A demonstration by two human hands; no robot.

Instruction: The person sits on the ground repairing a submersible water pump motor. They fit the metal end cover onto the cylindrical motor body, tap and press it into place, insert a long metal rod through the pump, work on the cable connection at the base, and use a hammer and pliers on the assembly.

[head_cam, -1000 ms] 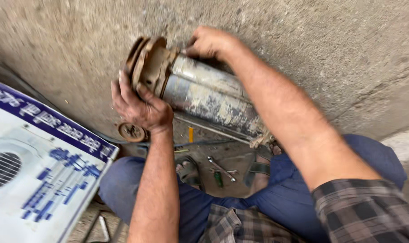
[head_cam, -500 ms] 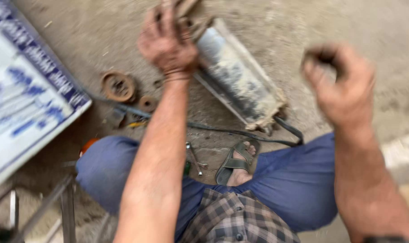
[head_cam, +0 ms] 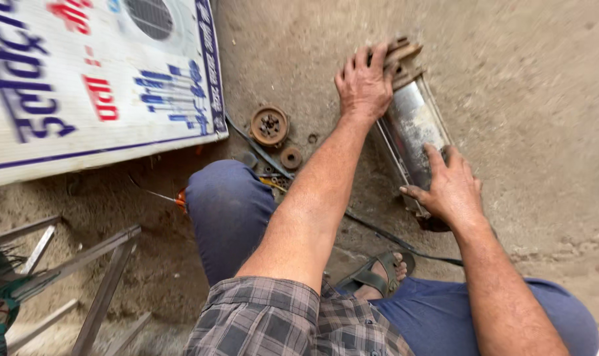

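The metal motor housing [head_cam: 415, 128] is steadied on the floor [head_cam: 543, 99]: left hand [head_cam: 364, 86] pressed flat, open, on its rusty end; right hand [head_cam: 452, 188] closed around its lower end.

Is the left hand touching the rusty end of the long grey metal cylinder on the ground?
Touching. The head view shows the left hand pressed on the rusty end of the long grey metal cylinder, fingers spread over it.
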